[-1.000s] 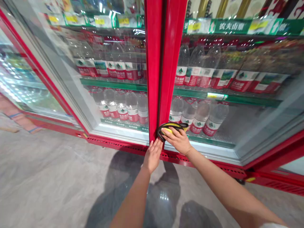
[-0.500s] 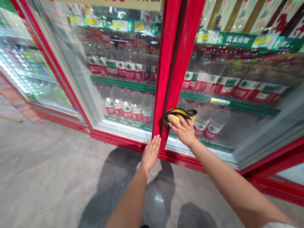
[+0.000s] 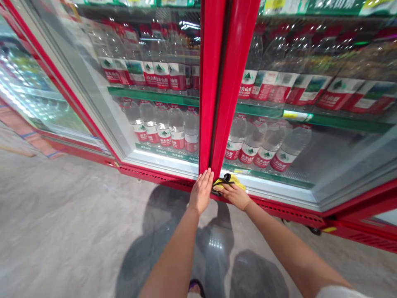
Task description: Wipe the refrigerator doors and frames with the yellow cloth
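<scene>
A grey floor (image 3: pixel 77 231) runs up to a big fridge (image 3: pixel 208 82) with red frames and glass doors. Behind the glass, clear water bottles (image 3: pixel 176 132) with red-and-white labels stand in rows on two shelves (image 3: pixel 155 95) edged in green. Low down, where the doors meet, the person's left hand (image 3: pixel 201 191) lies flat against the red frame, fingers stretched straight, its grip uncurled. Just beside it, the right hand (image 3: pixel 233 195) has its grip closed over a yellow-and-black cloth (image 3: pixel 238 181), which is pressed to the bottom of the right-hand door's frame.
</scene>
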The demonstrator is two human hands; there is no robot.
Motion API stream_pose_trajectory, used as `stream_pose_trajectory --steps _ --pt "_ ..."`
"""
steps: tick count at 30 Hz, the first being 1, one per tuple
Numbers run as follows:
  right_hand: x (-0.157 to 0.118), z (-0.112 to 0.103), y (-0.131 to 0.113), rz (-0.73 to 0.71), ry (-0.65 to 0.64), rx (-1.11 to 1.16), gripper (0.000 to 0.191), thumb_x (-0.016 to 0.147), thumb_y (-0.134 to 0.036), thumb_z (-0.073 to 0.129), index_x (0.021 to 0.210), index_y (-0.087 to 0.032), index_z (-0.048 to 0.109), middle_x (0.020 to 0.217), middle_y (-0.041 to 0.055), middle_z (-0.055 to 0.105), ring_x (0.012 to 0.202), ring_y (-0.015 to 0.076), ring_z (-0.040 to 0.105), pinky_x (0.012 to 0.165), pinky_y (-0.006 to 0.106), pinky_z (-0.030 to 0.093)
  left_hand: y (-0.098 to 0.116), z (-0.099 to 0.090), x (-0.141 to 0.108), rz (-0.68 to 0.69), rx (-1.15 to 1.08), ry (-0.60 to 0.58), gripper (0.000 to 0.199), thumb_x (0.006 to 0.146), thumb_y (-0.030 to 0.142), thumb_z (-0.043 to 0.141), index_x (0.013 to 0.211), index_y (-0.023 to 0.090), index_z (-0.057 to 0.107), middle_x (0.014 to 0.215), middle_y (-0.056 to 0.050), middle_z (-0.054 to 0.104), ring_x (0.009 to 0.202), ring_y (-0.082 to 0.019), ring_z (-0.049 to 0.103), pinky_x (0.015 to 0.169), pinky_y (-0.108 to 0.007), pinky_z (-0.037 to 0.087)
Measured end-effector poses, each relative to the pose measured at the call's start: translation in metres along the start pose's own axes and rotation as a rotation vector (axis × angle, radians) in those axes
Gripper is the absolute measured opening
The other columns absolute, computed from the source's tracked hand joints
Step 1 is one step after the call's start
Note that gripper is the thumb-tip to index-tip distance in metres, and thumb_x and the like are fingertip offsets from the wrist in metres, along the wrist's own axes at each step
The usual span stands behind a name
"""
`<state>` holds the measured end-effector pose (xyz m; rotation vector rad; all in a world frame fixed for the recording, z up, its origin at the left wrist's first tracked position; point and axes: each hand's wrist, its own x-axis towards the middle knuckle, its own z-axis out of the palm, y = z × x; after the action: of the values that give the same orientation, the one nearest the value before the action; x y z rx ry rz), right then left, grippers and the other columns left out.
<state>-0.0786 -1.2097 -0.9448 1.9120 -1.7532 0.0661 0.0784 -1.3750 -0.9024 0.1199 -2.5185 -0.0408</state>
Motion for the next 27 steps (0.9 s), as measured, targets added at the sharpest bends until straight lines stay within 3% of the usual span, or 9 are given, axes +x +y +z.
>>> stream_pose_trajectory --steps 3,7,11,15,17,19,22,25,27 --pt "-0.004 -0.034 0.019 0.064 -0.023 -0.024 0.054 0.098 -0.009 0.044 0.147 -0.028 0.053 0.153 -0.0046 0.054 0.126 0.0194 0.057 0.094 0.034 0.046 0.004 0.002 0.007 0.006 -0.046 0.019 0.087 0.084 -0.004 0.038 0.163 0.013 0.008 0.167 -0.018 0.028 0.155 -0.026 0.026 0.123 -0.047 0.036" --pt "0.019 -0.079 0.032 0.395 0.1 -0.111 0.057 0.102 -0.014 0.039 0.156 -0.034 0.04 0.162 -0.0053 0.039 0.147 0.022 0.038 0.108 0.04 0.036 0.001 0.004 0.009 0.025 -0.063 0.043 0.09 0.083 -0.006 0.037 0.163 0.014 0.002 0.167 -0.018 0.027 0.156 -0.026 0.022 0.123 -0.049 0.036" --pt "0.037 -0.058 0.015 0.507 0.155 -0.097 0.055 0.103 -0.017 0.041 0.155 -0.034 0.042 0.161 -0.0022 0.041 0.147 0.0242 0.037 0.113 0.045 0.032 -0.004 0.005 0.004 0.046 -0.055 0.052 0.09 0.084 -0.007 0.035 0.163 0.016 -0.003 0.166 -0.019 0.029 0.156 -0.025 0.021 0.123 -0.05 0.037" --pt "0.004 -0.01 -0.001 0.274 0.035 -0.003 0.059 0.098 -0.012 0.044 0.154 -0.028 0.043 0.155 0.0001 0.051 0.134 0.0206 0.05 0.108 0.039 0.04 -0.002 0.004 -0.001 0.056 -0.053 0.035 0.091 0.084 -0.007 0.036 0.163 0.017 -0.003 0.167 -0.019 0.028 0.156 -0.026 0.022 0.122 -0.052 0.037" --pt "-0.027 -0.002 0.005 0.151 -0.02 0.026 0.062 0.095 -0.008 0.044 0.154 -0.026 0.043 0.149 0.0003 0.058 0.125 0.0183 0.057 0.103 0.035 0.044 0.001 0.003 -0.001 0.056 -0.058 0.022 0.093 0.082 -0.007 0.037 0.163 0.017 -0.002 0.167 -0.018 0.026 0.156 -0.027 0.022 0.122 -0.053 0.037" --pt "-0.057 -0.011 0.019 0.101 -0.052 0.024 0.062 0.095 -0.007 0.043 0.154 -0.026 0.044 0.145 -0.0004 0.062 0.118 0.0174 0.06 0.099 0.033 0.046 0.003 0.001 0.001 0.058 -0.06 0.017 0.094 0.081 -0.008 0.038 0.163 0.017 -0.001 0.167 -0.018 0.027 0.156 -0.028 0.022 0.122 -0.053 0.037" --pt "-0.077 -0.044 0.04 0.193 -0.062 -0.027 0.058 0.098 -0.012 0.044 0.153 -0.03 0.046 0.152 -0.0022 0.055 0.121 0.0198 0.058 0.099 0.036 0.046 0.006 -0.001 0.007 0.072 -0.06 0.022 0.094 0.08 -0.008 0.037 0.163 0.017 0.002 0.167 -0.017 0.028 0.155 -0.028 0.023 0.121 -0.053 0.037" --pt "-0.057 -0.065 0.041 0.376 -0.019 -0.083 0.058 0.099 -0.015 0.044 0.154 -0.033 0.044 0.16 -0.0036 0.043 0.133 0.0243 0.049 0.102 0.041 0.043 0.009 -0.001 0.013 0.108 -0.045 0.021 0.091 0.082 -0.007 0.036 0.163 0.018 0.003 0.166 -0.016 0.03 0.155 -0.027 0.023 0.122 -0.053 0.035" --pt "-0.032 -0.058 0.03 0.483 0.035 -0.105 0.06 0.099 -0.014 0.042 0.156 -0.033 0.041 0.162 -0.0026 0.04 0.136 0.0268 0.045 0.104 0.046 0.04 0.013 0.001 0.017 0.119 -0.019 0.011 0.088 0.084 -0.006 0.036 0.163 0.018 0.005 0.165 -0.014 0.033 0.155 -0.025 0.023 0.122 -0.051 0.034"
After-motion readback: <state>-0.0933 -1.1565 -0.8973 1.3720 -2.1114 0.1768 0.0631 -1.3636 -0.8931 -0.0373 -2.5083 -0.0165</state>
